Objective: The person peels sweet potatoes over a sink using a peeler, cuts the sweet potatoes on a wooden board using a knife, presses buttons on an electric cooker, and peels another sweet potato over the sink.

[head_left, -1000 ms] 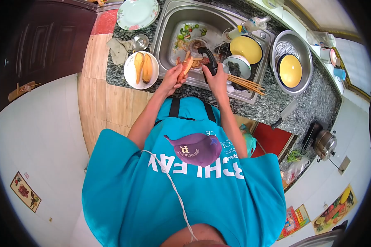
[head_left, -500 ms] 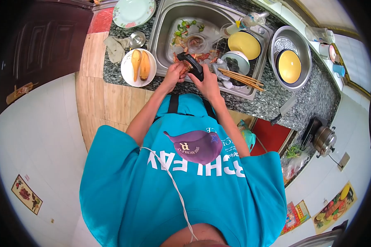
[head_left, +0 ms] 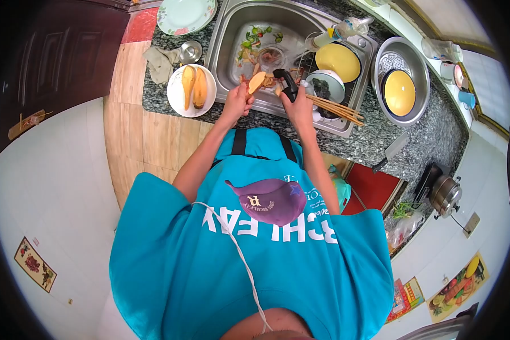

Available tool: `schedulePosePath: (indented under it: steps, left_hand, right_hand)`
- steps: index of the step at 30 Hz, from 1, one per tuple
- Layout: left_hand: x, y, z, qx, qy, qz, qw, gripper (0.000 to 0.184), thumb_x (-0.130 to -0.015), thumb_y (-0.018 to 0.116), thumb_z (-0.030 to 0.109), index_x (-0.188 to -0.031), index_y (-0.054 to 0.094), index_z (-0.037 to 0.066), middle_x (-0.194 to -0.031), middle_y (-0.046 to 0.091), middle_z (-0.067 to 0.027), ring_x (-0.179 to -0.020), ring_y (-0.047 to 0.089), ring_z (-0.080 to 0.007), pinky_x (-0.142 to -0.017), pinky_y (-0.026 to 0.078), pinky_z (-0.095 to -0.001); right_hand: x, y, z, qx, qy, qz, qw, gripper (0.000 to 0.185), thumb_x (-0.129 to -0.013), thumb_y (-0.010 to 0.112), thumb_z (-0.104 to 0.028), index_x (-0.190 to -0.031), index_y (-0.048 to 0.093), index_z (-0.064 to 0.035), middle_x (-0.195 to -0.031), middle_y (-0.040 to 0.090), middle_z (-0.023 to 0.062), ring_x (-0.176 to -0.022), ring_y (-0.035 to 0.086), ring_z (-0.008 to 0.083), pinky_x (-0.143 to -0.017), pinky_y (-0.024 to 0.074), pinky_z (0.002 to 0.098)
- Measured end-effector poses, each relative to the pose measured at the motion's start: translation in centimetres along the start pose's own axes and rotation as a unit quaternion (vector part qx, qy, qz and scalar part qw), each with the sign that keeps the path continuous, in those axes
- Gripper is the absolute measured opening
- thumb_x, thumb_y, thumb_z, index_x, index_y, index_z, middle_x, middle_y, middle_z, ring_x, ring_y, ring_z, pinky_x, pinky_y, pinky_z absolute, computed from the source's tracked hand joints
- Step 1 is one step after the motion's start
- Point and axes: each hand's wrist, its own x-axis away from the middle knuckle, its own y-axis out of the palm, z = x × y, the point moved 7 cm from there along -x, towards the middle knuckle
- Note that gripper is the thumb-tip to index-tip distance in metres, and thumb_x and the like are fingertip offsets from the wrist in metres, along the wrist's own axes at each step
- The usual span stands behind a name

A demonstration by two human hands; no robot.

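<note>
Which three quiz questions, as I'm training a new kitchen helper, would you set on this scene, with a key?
1. Which hand holds the black tool? A) left B) right C) both
2. True or false: two oblong yellow pieces lie on the white dish to the left of the sink.
3. Fill in the colour: the bowl in the metal basin is ____ inside.

Key: 1. B, the right hand. 2. True. 3. Yellow.

"R" marks the purple patch [head_left: 283, 212], "AY" the teal shirt [head_left: 204, 277].
</note>
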Motion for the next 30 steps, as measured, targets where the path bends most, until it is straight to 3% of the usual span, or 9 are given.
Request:
schedulePosePath:
  steps: [4,7,9,13,18,21,25,27,30]
  left_hand:
    - [0.2,-0.4,0.1,-0.045,-0.001,0.033,0.998,0.040,-0.106,0.033,0.041,-0.099,0.053,0.006,-0.059,0.047,0.0011,-0.041,0.036,-0.0062,-0.036,0.027,-0.0224]
    - [-0.1,-0.8,0.0,-0.059,-0.017,0.064,0.996,0.044,-0.106,0.032,0.042,-0.092,0.053,0.006,-0.057,0.047,0.0008,-0.039,0.035,-0.0074,-0.035,0.027,-0.0235]
    - [-0.3,-0.8,-0.5,-0.074,-0.050,0.067,0.994,0.045,-0.106,0.030,0.041,-0.087,0.052,0.007,-0.061,0.048,-0.0001,-0.042,0.036,-0.0062,-0.036,0.026,-0.0223]
    - [-0.5,-0.3,-0.7,-0.034,-0.064,0.089,0.993,0.043,-0.105,0.029,0.036,-0.078,0.049,0.009,-0.059,0.045,0.0009,-0.042,0.033,-0.0064,-0.035,0.024,-0.0219]
    - [-0.1,0.5,-0.5,-0.007,-0.085,-0.024,0.996,0.032,-0.101,0.032,0.026,-0.073,0.040,0.013,-0.055,0.034,0.0053,-0.042,0.028,-0.0045,-0.035,0.018,-0.0217]
    - [0.3,0.6,-0.6,0.011,-0.103,-0.015,0.994,0.033,-0.102,0.032,0.026,-0.071,0.035,0.015,-0.056,0.033,0.0059,-0.041,0.027,-0.0039,-0.035,0.017,-0.0221]
    - [0.4,0.4,-0.7,0.042,-0.106,-0.032,0.993,0.032,-0.102,0.032,0.025,-0.076,0.045,0.011,-0.055,0.033,0.0062,-0.041,0.027,-0.0037,-0.034,0.017,-0.0215]
    - [1.1,0.1,-0.8,0.041,-0.133,-0.045,0.989,0.033,-0.102,0.032,0.024,-0.087,0.054,0.004,-0.056,0.033,0.0063,-0.041,0.027,-0.0033,-0.034,0.018,-0.0201]
    - [0.8,-0.6,-1.9,0.054,-0.146,-0.045,0.987,0.037,-0.102,0.032,0.023,-0.100,0.058,-0.003,-0.056,0.033,0.0063,-0.041,0.027,-0.0032,-0.034,0.018,-0.0191]
  right_hand:
    - [0.3,-1.3,-1.3,0.087,0.003,0.004,0.996,0.054,-0.085,0.074,-0.035,-0.115,0.050,0.0026,-0.076,0.065,0.0288,-0.076,0.065,0.0476,-0.062,0.0502,0.0510]
    - [1.0,-1.7,-3.2,-0.009,0.006,0.012,1.000,0.051,-0.085,0.074,-0.035,-0.112,0.051,0.0023,-0.076,0.065,0.0285,-0.077,0.066,0.0472,-0.062,0.0506,0.0496]
    - [2.1,-1.0,-5.9,-0.108,-0.096,-0.022,0.989,0.050,-0.085,0.075,-0.034,-0.109,0.050,0.0022,-0.077,0.065,0.0283,-0.077,0.065,0.0474,-0.061,0.0506,0.0485]
    - [3.2,1.7,-6.7,-0.098,-0.117,-0.100,0.983,0.049,-0.085,0.075,-0.034,-0.104,0.048,0.0028,-0.077,0.064,0.0298,-0.078,0.064,0.0489,-0.062,0.0504,0.0491]
    - [3.0,1.1,-5.8,-0.091,-0.096,-0.121,0.984,0.049,-0.085,0.075,-0.034,-0.106,0.048,0.0006,-0.085,0.066,0.0291,-0.083,0.064,0.0490,-0.065,0.0506,0.0492]
    - [2.7,0.7,-5.5,-0.080,-0.127,-0.100,0.984,0.047,-0.085,0.075,-0.034,-0.105,0.049,0.0003,-0.085,0.066,0.0291,-0.082,0.064,0.0484,-0.064,0.0504,0.0487]
    - [1.9,0.4,-4.8,-0.080,-0.175,-0.049,0.980,0.046,-0.086,0.075,-0.034,-0.103,0.049,0.0002,-0.082,0.066,0.0281,-0.079,0.064,0.0477,-0.062,0.0499,0.0487]
    - [0.7,-0.1,-3.0,-0.063,-0.093,-0.020,0.993,0.046,-0.085,0.075,-0.034,-0.102,0.050,0.0005,-0.078,0.065,0.0270,-0.075,0.064,0.0473,-0.059,0.0494,0.0488]
    - [0.5,0.6,-2.6,-0.046,-0.111,-0.031,0.992,0.046,-0.085,0.075,-0.034,-0.102,0.050,0.0008,-0.075,0.065,0.0265,-0.072,0.064,0.0467,-0.058,0.0494,0.0490]
